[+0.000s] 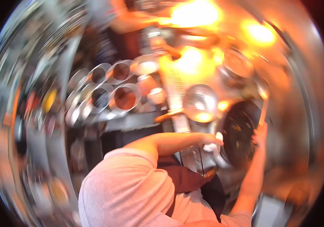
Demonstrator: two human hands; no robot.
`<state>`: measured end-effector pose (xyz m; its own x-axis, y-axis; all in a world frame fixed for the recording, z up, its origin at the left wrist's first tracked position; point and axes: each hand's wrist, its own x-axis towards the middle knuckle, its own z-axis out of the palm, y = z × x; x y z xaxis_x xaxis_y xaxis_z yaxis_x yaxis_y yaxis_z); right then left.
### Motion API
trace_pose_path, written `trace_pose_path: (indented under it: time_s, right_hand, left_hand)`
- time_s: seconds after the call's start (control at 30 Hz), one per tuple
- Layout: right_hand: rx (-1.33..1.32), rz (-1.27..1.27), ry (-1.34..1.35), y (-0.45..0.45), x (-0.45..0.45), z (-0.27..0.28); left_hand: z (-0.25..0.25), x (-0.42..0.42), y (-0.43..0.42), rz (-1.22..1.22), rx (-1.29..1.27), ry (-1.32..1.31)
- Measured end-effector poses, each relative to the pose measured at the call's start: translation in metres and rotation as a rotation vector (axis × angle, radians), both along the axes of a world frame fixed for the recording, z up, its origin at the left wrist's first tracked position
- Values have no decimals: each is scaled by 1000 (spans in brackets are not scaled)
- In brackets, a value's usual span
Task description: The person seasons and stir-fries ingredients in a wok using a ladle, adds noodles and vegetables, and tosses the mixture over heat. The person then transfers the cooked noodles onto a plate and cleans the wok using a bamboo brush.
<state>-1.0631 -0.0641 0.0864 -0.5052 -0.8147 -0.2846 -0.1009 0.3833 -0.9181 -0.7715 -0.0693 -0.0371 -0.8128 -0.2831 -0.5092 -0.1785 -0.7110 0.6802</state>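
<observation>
A dark wok (pixel 241 130) lies in front of me, with small scraps of food scattered inside. My left hand (pixel 213 140) is closed on a white cloth (pixel 210 147) at the wok's near-left edge; the cloth hides what part of the wok it grips. On the wok's right side, my right hand (pixel 259 135) is wrapped round the wooden handle of a ladle (pixel 263 109). The ladle's far end points away from me and is blurred. Just beyond the wok rests a round metal strainer (pixel 199 99).
Large bright flames (pixel 194 15) rise at the back burners. A co-worker's arm (pixel 131 20) reaches toward them. Several round metal containers (pixel 125 97) stand on the left. Another pan (pixel 237 64) sits farther back. A steel wall (pixel 302 94) curves along the right.
</observation>
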Motion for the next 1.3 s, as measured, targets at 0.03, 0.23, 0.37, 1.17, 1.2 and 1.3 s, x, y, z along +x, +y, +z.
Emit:
trace_pose_path:
  time_s: [0.03,0.23,0.37,1.17,1.2,1.3]
  right_hand:
    - [47,238,382,-54,-68,-53]
    - [470,275,282,-221,-138,-112]
    - [549,138,154,-205,-80,-83]
    - [-85,917,918,34,325,-140]
    - [-74,926,921,36,337,-137]
    - [-44,923,933,36,354,-135]
  left_hand:
    - [-2,32,3,16,-50,30]
    - [-9,271,87,438,-388,-424]
    - [-49,399,234,1334,-107,-496]
    - [-24,680,582,1882,-78,-1746]
    - [-44,687,578,1884,13,-1804]
    - [-32,684,581,1942,-51,-1988]
